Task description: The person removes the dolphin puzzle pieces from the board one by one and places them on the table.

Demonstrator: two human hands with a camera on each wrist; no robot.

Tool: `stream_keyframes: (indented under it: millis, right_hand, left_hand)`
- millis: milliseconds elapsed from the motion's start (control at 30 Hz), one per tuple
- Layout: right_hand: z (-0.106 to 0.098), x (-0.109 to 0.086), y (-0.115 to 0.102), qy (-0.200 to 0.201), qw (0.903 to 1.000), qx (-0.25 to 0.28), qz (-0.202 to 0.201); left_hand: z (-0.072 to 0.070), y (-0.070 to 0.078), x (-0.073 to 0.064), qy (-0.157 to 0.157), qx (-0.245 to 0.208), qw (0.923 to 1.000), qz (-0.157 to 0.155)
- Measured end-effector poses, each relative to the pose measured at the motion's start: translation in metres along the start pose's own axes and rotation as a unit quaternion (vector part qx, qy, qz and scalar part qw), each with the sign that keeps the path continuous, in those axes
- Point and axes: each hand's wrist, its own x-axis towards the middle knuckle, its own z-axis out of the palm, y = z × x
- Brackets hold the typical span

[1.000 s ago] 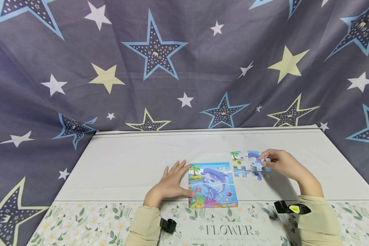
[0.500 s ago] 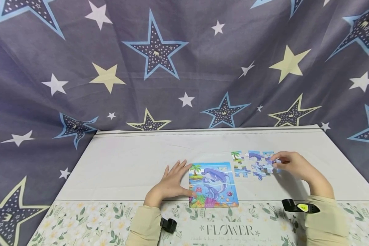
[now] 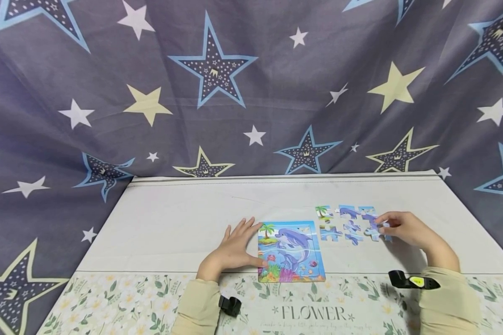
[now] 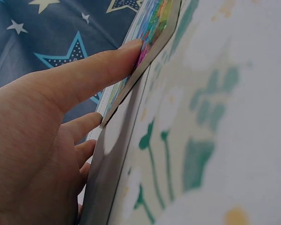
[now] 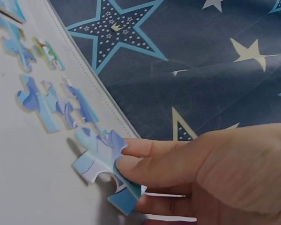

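Note:
A square dolphin puzzle [image 3: 291, 251] lies flat in the middle of the table. My left hand [image 3: 230, 253] rests at its left side with fingers spread; in the left wrist view the thumb [image 4: 107, 65] presses on the picture's edge and the fingers reach along the side. My right hand [image 3: 406, 232] pinches a blue and purple jigsaw piece [image 5: 100, 157] between thumb and fingers, tilted just over the white cloth. Beside it lie loose jigsaw pieces: a palm tree piece [image 3: 322, 213], a dolphin head piece [image 3: 349, 212], a top right piece [image 3: 366, 211] and several others.
White cloth [image 3: 193, 209] covers the back of the table, and a floral strip [image 3: 130, 298] with lettering runs along the front. Behind the table hangs a dark curtain [image 3: 243, 158] with stars. Black straps with small devices sit on both wrists.
The right hand has moved to the right and slightly toward me with the jigsaw piece, uncovering pieces in the loose rows. The left hand and the dolphin puzzle stay in place.

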Motion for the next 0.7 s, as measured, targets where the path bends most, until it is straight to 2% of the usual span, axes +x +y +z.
stream_keyframes:
  millis: [300,700]
  right_hand:
    - [0.0051,0.0016,0.0060,0.004,0.9996,-0.001,0.028]
    - [0.0074,0.0017,0.0089,0.013,0.9995,0.014,0.023]
  left_hand:
    - [0.0002,0.0007,0.0006,-0.001,-0.007,1.0000,0.000]
    - [0.0034,-0.0039,0.0009,0.004,-0.008,0.9999,0.011]
